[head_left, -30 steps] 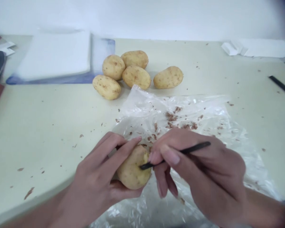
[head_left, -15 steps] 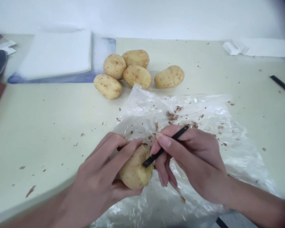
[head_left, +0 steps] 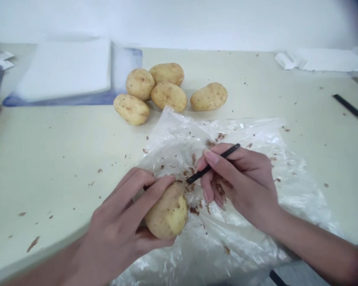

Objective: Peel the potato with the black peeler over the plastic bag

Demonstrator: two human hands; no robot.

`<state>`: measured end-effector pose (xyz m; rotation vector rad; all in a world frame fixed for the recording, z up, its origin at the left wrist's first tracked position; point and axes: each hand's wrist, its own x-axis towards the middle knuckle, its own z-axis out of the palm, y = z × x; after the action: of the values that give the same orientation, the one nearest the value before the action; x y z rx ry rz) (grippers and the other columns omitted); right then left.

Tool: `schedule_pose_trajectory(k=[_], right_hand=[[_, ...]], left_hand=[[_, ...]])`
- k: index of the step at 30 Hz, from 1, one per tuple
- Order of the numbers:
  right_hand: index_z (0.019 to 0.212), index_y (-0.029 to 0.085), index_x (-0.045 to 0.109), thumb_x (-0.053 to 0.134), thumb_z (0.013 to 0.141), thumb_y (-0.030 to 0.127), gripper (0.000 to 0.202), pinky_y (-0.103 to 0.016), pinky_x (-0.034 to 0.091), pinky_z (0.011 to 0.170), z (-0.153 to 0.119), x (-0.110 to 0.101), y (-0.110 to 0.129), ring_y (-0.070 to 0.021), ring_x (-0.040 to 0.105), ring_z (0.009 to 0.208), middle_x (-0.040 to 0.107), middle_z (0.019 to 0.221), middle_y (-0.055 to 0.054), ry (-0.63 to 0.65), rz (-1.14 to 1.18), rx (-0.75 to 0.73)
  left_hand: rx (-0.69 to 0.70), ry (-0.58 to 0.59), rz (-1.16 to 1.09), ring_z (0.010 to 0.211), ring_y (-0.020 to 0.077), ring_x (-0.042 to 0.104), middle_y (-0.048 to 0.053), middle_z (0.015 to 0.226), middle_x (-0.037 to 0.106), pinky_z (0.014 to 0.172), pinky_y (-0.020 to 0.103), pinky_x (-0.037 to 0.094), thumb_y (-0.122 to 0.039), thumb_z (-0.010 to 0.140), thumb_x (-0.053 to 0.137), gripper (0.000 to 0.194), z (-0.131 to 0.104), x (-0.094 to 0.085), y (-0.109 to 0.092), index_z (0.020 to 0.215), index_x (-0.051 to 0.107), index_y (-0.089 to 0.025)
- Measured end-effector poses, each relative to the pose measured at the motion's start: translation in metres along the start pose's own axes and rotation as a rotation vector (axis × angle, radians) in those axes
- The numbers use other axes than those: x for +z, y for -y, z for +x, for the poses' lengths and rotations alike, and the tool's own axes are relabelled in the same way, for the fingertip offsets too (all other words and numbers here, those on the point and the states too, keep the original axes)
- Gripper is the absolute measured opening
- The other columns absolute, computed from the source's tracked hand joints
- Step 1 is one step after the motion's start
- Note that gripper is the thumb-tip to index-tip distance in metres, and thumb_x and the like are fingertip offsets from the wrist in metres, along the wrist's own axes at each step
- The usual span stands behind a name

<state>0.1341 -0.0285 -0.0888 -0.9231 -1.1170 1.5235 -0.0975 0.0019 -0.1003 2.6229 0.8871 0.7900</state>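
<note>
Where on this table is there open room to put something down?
The widest free patch of table lies left of the plastic bag, below the white pad; only peel flecks there. Another lies right of the bag, before the black tool. It is crowded around the five potatoes and both hands.

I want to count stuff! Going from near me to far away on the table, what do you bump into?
Held potato → black tool in the right hand → plastic bag → potato pile → white paper.
</note>
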Motion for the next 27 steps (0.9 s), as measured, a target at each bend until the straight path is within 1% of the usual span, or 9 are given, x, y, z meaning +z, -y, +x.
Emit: schedule_pose_trajectory(k=[5,10,12,14,16,20,21,25,27], right_hand=[[0.106,0.003,0.049,0.038,0.12,0.038,0.039,0.001,0.05,0.058,-0.0038,0.0045,0.0032,0.0037,0.061,0.063,0.061,0.075,-0.002,0.154,0.028,0.061],[0.103,0.003,0.049,0.045,0.117,0.037,0.037,0.0,0.049,0.055,-0.0015,0.0009,-0.0002,0.0028,0.059,0.059,0.059,0.072,-0.001,0.017,-0.032,-0.01],[0.104,0.004,0.047,0.042,0.118,0.038,0.038,0.0,0.048,0.053,-0.0016,0.0018,0.001,0.0019,0.059,0.058,0.058,0.071,-0.001,0.053,0.016,0.004],[0.106,0.003,0.047,0.037,0.12,0.038,0.038,0.001,0.05,0.056,-0.0035,0.004,0.0022,0.0029,0.061,0.062,0.06,0.073,-0.002,0.154,0.021,0.026],[0.108,0.003,0.049,0.036,0.12,0.038,0.039,0.002,0.051,0.06,-0.005,0.0051,0.0019,0.0042,0.061,0.065,0.061,0.077,-0.003,0.185,-0.021,0.026],[0.104,0.003,0.049,0.044,0.118,0.04,0.04,0.001,0.049,0.055,-0.0032,0.0025,0.0006,0.0032,0.058,0.058,0.059,0.073,-0.002,0.022,-0.069,0.023],[0.103,0.003,0.049,0.044,0.118,0.04,0.04,0.0,0.048,0.053,-0.0028,0.0022,0.0011,0.0029,0.058,0.057,0.059,0.071,-0.002,0.019,-0.047,0.022],[0.107,0.004,0.048,0.036,0.12,0.036,0.037,0.001,0.05,0.057,-0.0047,0.0042,0.0039,0.0037,0.061,0.063,0.06,0.074,-0.002,0.182,-0.004,0.015],[0.108,0.004,0.05,0.039,0.119,0.035,0.036,0.0,0.05,0.059,-0.0053,0.0033,0.0032,0.0045,0.06,0.064,0.061,0.076,-0.002,0.172,-0.058,0.002]], left_hand=[[0.049,-0.044,-0.037,0.105,-0.0017,0.058,0.005,0.113,0.061,0.082,0.006,0.055,-0.033,0.091,0.074,0.042,0.0021,0.0016,0.0007,0.126,0.06,-0.015],[0.095,-0.004,0.031,0.105,-0.0019,0.058,0.004,0.115,0.062,0.081,0.006,0.054,-0.029,0.084,0.081,0.047,0.0026,-0.0011,0.0015,0.124,0.062,-0.015],[0.068,-0.018,0.013,0.102,-0.0015,0.057,0.005,0.113,0.061,0.079,0.006,0.054,-0.033,0.088,0.077,0.044,0.0024,-0.0016,0.001,0.125,0.062,-0.015],[0.021,-0.038,-0.033,0.101,-0.0021,0.057,0.005,0.11,0.06,0.078,0.005,0.054,-0.034,0.093,0.072,0.038,0.0017,-0.0016,0.0005,0.125,0.061,-0.017],[-0.007,-0.039,-0.062,0.102,-0.0023,0.058,0.004,0.111,0.061,0.078,0.004,0.055,-0.032,0.093,0.071,0.036,0.0001,-0.0016,0.0005,0.124,0.062,-0.019],[-0.013,0.006,-0.037,0.105,-0.0009,0.06,0.003,0.115,0.062,0.081,0.007,0.057,-0.037,0.085,0.08,0.047,-0.0026,-0.0019,0.0014,0.126,0.063,-0.02],[-0.011,0.001,-0.029,0.105,-0.001,0.059,0.003,0.115,0.062,0.082,0.007,0.057,-0.037,0.086,0.079,0.047,-0.0025,-0.0016,0.0016,0.127,0.063,-0.019],[0.025,-0.049,-0.031,0.103,-0.0018,0.056,0.005,0.111,0.059,0.081,0.006,0.054,-0.033,0.092,0.072,0.04,-0.0006,0.0004,0.0019,0.126,0.061,-0.015],[0.024,-0.026,-0.056,0.103,-0.0023,0.058,0.004,0.111,0.06,0.081,0.004,0.054,-0.031,0.09,0.075,0.041,-0.0009,0.0007,0.0016,0.126,0.062,-0.018]])
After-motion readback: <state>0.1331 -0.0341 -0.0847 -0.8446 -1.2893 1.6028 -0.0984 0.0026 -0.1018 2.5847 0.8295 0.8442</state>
